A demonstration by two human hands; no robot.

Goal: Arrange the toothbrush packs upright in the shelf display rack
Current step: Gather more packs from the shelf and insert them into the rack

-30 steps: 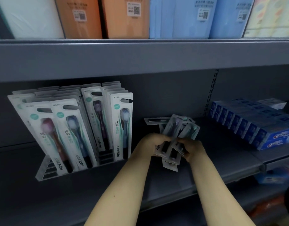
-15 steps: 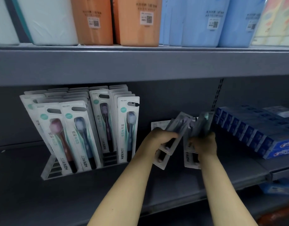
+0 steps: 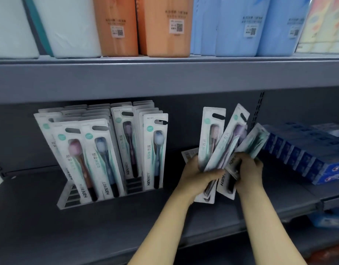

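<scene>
While both my left hand (image 3: 198, 174) and right hand (image 3: 248, 169) grip the fanned toothbrush packs (image 3: 225, 148), I judge squaring them precedes slotting into the rack (image 3: 69, 196) at left.

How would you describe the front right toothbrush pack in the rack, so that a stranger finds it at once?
On the lower grey shelf stands a clear display rack of upright toothbrush packs, left of the hands. The front right pack is at the rack's right end; unlike its pink and dark neighbours, it shows a pale blue brush head and "NO.911".
</scene>
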